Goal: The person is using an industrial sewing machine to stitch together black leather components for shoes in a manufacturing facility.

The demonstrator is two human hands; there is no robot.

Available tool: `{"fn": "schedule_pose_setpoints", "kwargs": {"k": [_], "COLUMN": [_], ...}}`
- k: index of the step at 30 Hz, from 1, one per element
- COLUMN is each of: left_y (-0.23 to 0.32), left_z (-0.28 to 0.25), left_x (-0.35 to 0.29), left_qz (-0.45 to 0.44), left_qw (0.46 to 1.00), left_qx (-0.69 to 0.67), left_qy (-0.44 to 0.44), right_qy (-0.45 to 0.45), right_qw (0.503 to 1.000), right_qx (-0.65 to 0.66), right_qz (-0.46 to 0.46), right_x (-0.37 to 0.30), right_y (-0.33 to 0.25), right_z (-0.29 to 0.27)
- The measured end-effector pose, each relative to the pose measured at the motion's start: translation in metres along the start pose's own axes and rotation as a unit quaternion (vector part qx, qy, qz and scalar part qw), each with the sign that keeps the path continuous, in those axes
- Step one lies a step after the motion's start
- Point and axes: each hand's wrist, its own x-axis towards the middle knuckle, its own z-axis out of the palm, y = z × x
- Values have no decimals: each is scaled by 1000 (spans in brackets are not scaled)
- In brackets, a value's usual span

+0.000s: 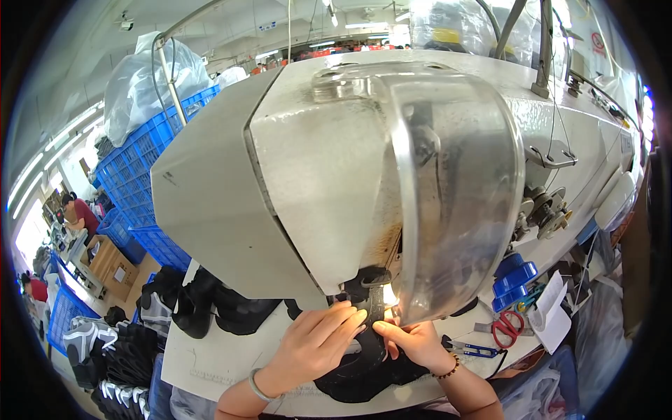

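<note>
A large off-white sewing machine head [308,182] fills the middle of the view, with a clear plastic guard [455,189] over its needle side. Under it lies a black shoe upper piece [364,364] on the white table [210,357]. My left hand [315,343] presses on the black piece from the left, fingers pointing toward the needle area. My right hand [416,343] pinches the same piece just right of the needle, a bead bracelet on its wrist. The needle itself is mostly hidden by the guard.
Red-handled scissors [507,327] and blue thread snips [476,350] lie right of my hands, next to blue spools [514,280]. Black shoe uppers [210,301] pile at the left. Blue crates [140,175] stack behind. Other people work at far left [77,213].
</note>
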Motion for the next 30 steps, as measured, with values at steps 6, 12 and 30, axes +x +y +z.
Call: {"fn": "schedule_pose_setpoints", "kwargs": {"k": [6,12,30], "left_y": [-3,8,9], "left_z": [7,-8,-12], "left_x": [-5,4,3], "left_qz": [-35,48,92], "left_qw": [999,995,985], "left_qx": [-16,87,129], "left_qy": [35,-21,-71], "right_qy": [2,11,34], "right_qw": [1000,1000,999], "right_qx": [6,10,27], "right_qz": [-8,-19,-9], "right_x": [4,-1,-3], "right_y": [6,3,16], "right_z": [0,1,1]}}
